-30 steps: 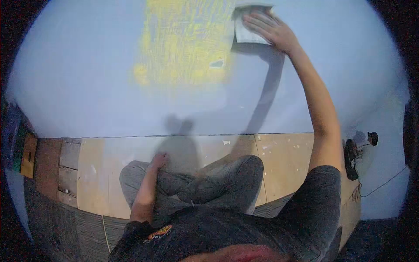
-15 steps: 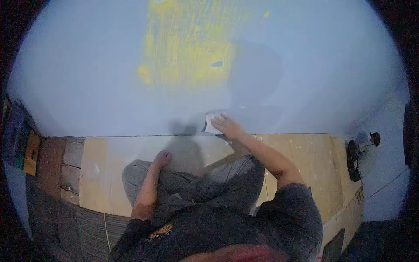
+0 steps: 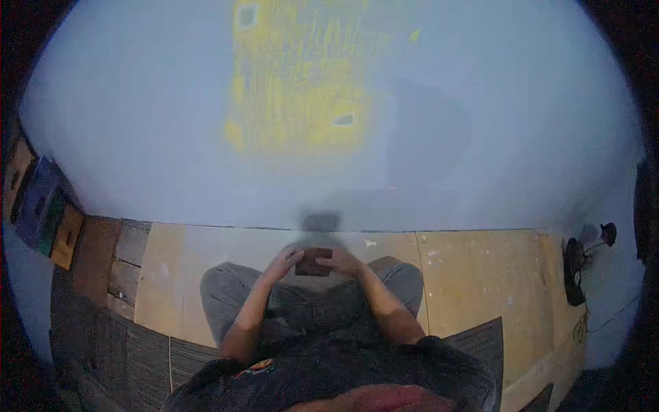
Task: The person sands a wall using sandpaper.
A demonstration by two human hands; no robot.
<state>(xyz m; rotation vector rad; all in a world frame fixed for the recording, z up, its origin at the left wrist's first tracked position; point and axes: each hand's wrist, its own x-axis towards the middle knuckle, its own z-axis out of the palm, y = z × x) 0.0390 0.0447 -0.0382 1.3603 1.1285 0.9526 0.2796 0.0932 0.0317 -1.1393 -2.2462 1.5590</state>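
Observation:
Both hands are low in front of my crossed legs, holding a small reddish-brown sheet (image 3: 314, 262) between them. My left hand (image 3: 283, 265) grips its left edge, and my right hand (image 3: 341, 261) has its fingers on the right edge. The sheet looks flat, like sandpaper, though its surface is too dim to make out. Beyond the hands rises a pale wall (image 3: 171, 137) with a scratched yellow patch (image 3: 302, 89) that has two small grey spots in it.
Light wooden boards (image 3: 480, 275) cover the floor by the wall. A dark lamp-like object (image 3: 575, 271) with a cable stands at the right. Drawers or boxes (image 3: 67, 237) are at the left, near a dark striped mat (image 3: 137, 353).
My right hand has come down from the wall to my lap, bringing the sheet, whose brown side now shows. My left hand has moved right and taken its other edge. The view has shifted slightly.

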